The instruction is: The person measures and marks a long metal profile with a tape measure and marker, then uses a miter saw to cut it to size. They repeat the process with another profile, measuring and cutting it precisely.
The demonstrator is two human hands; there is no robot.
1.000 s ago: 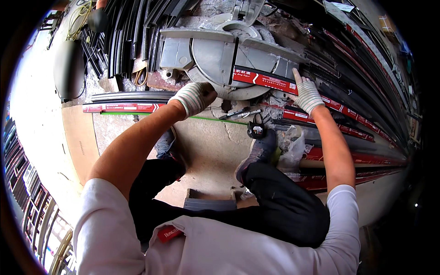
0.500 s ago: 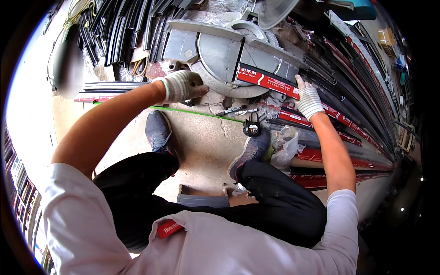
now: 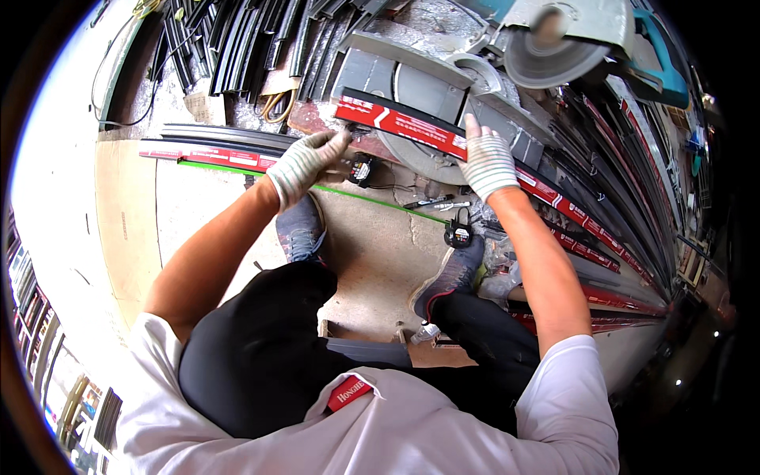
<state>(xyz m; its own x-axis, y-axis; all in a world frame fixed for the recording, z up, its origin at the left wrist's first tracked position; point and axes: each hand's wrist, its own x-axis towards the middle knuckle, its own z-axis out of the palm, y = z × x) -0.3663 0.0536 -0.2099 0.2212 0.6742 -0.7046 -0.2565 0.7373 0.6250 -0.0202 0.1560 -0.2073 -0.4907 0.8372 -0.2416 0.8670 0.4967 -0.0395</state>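
Observation:
My right hand [image 3: 488, 161], in a striped work glove, grips a long dark profile strip [image 3: 404, 127] with a red printed label. The strip lies slantwise across the grey base of a mitre saw [image 3: 431, 95], its left end near the fence. My left hand [image 3: 307, 165], also gloved, is just left of the base, thumb and fingers apart. Close to its fingertips is a black tape measure [image 3: 362, 169]; whether they touch I cannot tell. A second tape measure [image 3: 457, 233] sits by my right shoe, and a green tape [image 3: 380, 203] runs left from it.
The saw's round blade [image 3: 554, 57] and teal handle [image 3: 659, 63] are at the upper right. Dark profiles [image 3: 245, 47] are heaped at the far left, with more strips [image 3: 625, 182] fanned out rightward. Pens [image 3: 431, 203] and a clear bottle [image 3: 425, 332] lie near my shoes.
The strip has slid left across the saw base with my right hand on it. My view has shifted, bringing the saw blade in and uncovering the tape measure beside my left hand.

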